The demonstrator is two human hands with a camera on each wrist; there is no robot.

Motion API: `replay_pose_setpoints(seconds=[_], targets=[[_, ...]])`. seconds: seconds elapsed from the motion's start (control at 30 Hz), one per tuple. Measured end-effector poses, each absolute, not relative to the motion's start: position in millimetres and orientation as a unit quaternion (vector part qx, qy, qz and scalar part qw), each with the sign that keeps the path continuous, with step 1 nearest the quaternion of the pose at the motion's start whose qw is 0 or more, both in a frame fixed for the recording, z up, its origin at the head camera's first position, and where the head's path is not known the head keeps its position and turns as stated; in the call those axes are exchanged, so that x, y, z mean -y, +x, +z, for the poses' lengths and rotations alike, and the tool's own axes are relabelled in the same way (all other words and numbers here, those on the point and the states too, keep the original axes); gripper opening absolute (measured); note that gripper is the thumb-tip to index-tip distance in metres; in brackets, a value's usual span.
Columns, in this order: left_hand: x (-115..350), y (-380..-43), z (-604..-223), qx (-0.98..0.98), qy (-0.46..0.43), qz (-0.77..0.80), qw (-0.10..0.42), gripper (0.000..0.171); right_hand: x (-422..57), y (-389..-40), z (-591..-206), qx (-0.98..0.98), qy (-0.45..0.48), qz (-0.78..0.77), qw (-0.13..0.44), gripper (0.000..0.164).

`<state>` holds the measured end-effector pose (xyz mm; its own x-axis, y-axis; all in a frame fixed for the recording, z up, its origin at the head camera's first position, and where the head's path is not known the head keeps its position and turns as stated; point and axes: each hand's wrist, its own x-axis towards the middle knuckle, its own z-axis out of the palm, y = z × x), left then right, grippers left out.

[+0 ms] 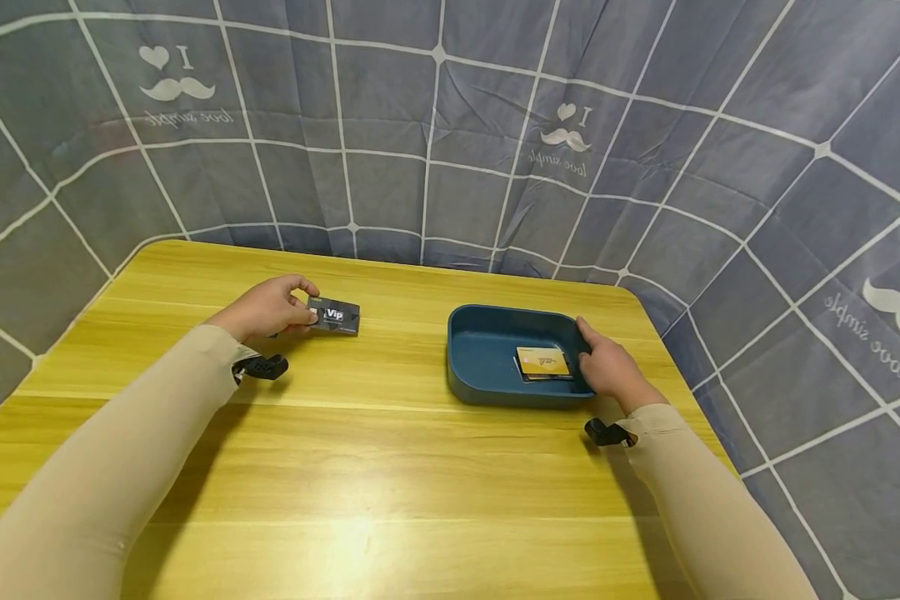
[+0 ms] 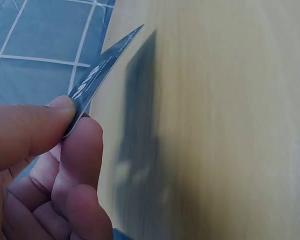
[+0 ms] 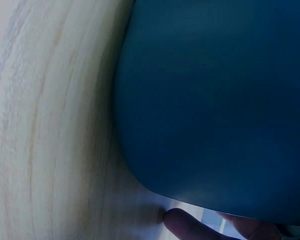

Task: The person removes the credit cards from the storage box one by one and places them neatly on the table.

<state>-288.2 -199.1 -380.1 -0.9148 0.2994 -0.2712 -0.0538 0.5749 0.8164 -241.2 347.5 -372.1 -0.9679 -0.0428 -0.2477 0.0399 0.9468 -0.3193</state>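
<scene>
My left hand [image 1: 270, 308] pinches a dark grey VIP card [image 1: 337, 318] between thumb and fingers. In the left wrist view that card [image 2: 97, 75] is tilted, nearly edge-on, above its shadow on the wood. Below the same hand, the edge of a blue thing [image 2: 121, 235] peeks out, mostly hidden. My right hand [image 1: 611, 367] holds the right end of a dark blue rectangular bin [image 1: 461, 387], thumb at the rim. Inside the bin lies a yellow card [image 1: 542, 361] on top of other cards. The bin's outer wall [image 3: 215, 110] fills most of the right wrist view.
Both hands work over a yellow wood-grain table [image 1: 390, 475] with rounded far corners. A grey-blue curtain [image 1: 390, 108] with white grid lines hangs behind it and along the sides. Black wrist devices show below each hand.
</scene>
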Motion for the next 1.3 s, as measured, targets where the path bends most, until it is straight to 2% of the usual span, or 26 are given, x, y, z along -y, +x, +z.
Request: replay_pose_setpoints(seconds=[0.3, 0.53, 0.9, 1.3], targets=[[214, -289, -385, -0.877, 0.090, 0.428, 0.200, 0.061, -343, -242, -373, -0.978, 0.002, -0.166, 0.126, 0.068], [219, -291, -385, -0.867, 0.097, 0.427, 0.236, 0.067, -342, -245, -375, -0.977, 0.009, -0.170, 0.125, 0.069], [228, -298, -384, -0.933, 0.159, 0.276, 0.166, 0.062, -341, -247, -375, -0.978, 0.013, -0.166, 0.127, 0.069], [241, -304, -389, -0.950, 0.148, 0.220, 0.166, 0.060, -337, -248, -375, -0.979, 0.017, -0.161, 0.124, 0.069]])
